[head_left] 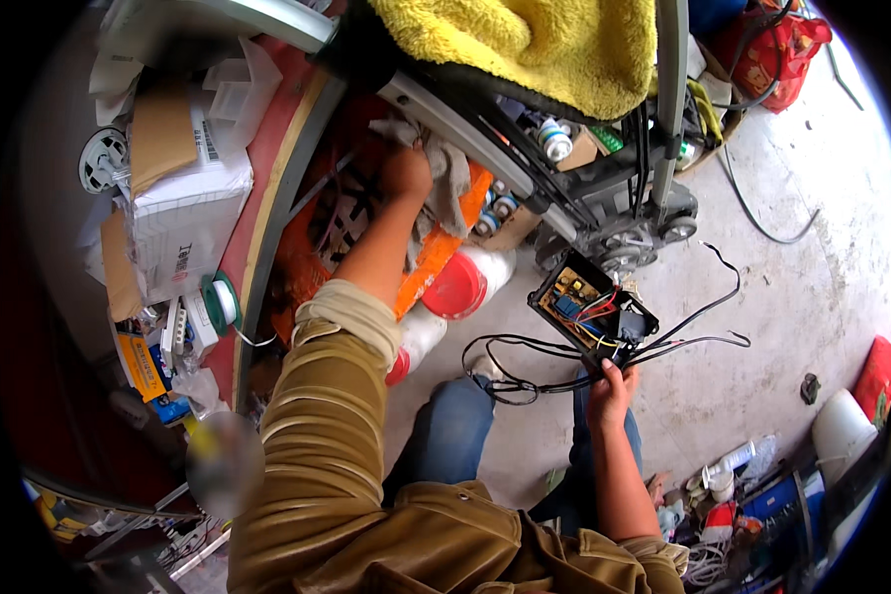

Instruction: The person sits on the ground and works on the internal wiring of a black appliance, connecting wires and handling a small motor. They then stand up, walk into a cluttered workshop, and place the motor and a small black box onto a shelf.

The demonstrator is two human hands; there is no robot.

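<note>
The right hand (612, 394) is pinching an open electronics enclosure (589, 309), right of centre; the left hand (406, 174) is touching a grey rag (450, 180), upper centre, its grip hidden. The person is apparently steadying the enclosure one-handed; moving it calls for minding its black cables (701, 339).

a fluffy yellow towel (525, 45) lies over a wheeled grey frame (671, 99) on the pale floor (762, 287). leftward, a white cardboard box (193, 228) with brown flaps sits near a green spool of white cord (223, 303). a red plastic bag (802, 59) fills the upper right; a white cylindrical container (841, 436) leans lower down, near a smaller red packet (876, 376).
</note>
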